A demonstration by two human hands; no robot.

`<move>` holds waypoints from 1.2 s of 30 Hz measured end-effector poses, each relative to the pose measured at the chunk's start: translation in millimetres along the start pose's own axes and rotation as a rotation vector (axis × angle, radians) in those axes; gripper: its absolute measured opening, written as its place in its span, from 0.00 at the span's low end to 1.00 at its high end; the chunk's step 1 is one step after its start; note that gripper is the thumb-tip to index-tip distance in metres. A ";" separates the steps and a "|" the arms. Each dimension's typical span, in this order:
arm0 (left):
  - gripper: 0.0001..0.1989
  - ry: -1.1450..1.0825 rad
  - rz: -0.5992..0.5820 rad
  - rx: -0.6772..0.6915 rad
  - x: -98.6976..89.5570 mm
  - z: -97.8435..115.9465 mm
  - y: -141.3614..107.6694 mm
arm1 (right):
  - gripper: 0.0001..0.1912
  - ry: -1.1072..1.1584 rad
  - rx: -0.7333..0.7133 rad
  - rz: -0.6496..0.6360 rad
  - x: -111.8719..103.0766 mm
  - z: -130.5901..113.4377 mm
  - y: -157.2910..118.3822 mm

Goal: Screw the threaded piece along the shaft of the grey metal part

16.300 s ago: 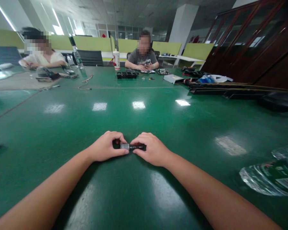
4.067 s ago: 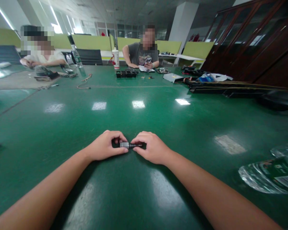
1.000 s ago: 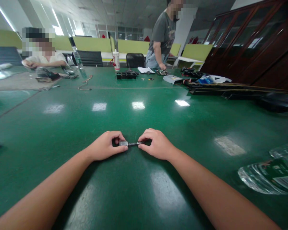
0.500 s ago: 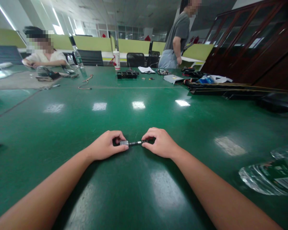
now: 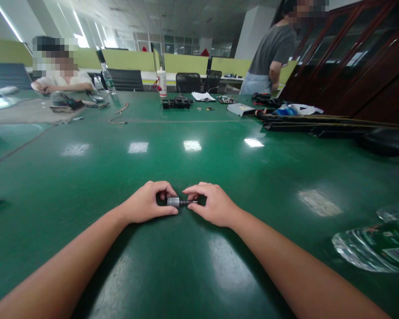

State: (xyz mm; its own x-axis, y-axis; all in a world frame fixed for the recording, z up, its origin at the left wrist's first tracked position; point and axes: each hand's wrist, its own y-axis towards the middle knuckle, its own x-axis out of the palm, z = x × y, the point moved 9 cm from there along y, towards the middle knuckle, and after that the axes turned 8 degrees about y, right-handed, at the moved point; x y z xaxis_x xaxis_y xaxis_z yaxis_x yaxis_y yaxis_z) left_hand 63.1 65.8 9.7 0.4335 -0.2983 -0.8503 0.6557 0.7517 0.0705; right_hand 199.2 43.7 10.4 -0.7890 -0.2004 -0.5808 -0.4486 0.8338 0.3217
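A small metal cylinder [image 5: 173, 202] with a thin shaft lies on its side on the green table [image 5: 159, 248]. A dark coil spring [image 5: 184, 202] sits around the shaft, close to the cylinder's right end. My left hand [image 5: 154, 201] rests at the cylinder's left, thumb in front and fingers behind, with slight gaps to it. From the right, my right hand [image 5: 213, 204] holds its thumb and fingers apart around the shaft's bare tip. Whether the thumb touches the shaft I cannot tell.
A clear plastic bottle [image 5: 374, 248] lies at the right edge. Farther back are a black device [image 5: 177, 103], a grey metal box [image 5: 240, 109], a cord [image 5: 118, 116] and a white bottle [image 5: 162, 84]. One person [image 5: 63, 84] sits far left; another [image 5: 269, 53] stands behind the table.
The spring, earlier pinched in my right hand near the shaft's end, is now against the cylinder. My right hand moved left and opened; my left grip loosened. The standing person moved right.
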 end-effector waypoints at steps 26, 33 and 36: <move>0.13 0.047 -0.005 0.014 -0.2 2.6 1.8 | 0.10 -0.142 -0.071 -0.074 10.5 -8.1 0.9; 0.13 0.067 -0.001 0.017 0.4 2.5 1.2 | 0.08 -0.129 -0.078 -0.072 10.9 -6.0 2.2; 0.13 0.070 -0.002 0.019 0.7 2.7 1.5 | 0.07 -0.124 -0.071 -0.068 9.8 -6.3 2.6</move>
State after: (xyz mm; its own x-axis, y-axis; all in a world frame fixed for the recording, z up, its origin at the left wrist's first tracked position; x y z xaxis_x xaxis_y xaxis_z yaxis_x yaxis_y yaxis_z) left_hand 66.1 65.2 10.6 0.3885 -0.2575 -0.8848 0.6683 0.7398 0.0781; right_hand 187.7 40.6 10.2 -0.7000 -0.1863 -0.6894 -0.5312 0.7811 0.3283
